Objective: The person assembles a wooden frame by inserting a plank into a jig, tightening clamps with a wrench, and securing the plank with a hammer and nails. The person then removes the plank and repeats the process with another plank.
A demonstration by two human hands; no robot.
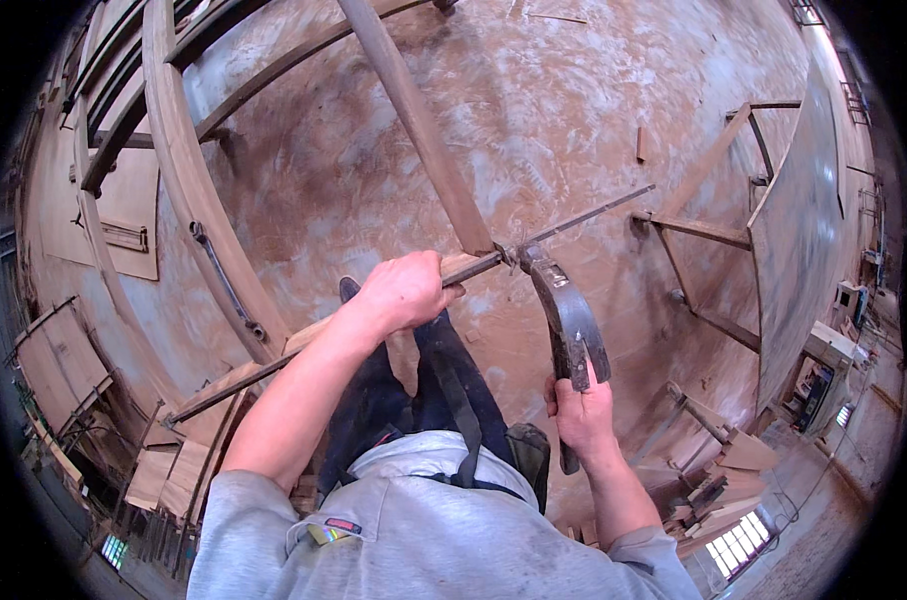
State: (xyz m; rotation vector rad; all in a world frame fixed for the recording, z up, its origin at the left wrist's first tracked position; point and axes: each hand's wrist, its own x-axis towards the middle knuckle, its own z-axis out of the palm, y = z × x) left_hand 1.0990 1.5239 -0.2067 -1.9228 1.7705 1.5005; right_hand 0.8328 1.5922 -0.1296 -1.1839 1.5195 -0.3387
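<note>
"Where is the metal bar (pixel 474 269) sitting?"
"I'm seeing it running along the wooden rail (pixel 309 332), my left hand (pixel 399 290) wrapping around it. My right hand (pixel 581 410) is clasping the hammer (pixel 566 305). I'd be swinging square, sparing those knuckles."
"Anything hidden?"
"The hammer's head is crowding the joint; I'm not telling touching from apart."

A gray-shirted person (pixel 454 545) grips a long metal bar (pixel 475 269) in the left hand (pixel 404 291) and a claw hammer (pixel 568 312) in the right hand (pixel 584 415), near a curved wooden frame (pixel 187 185).
</note>
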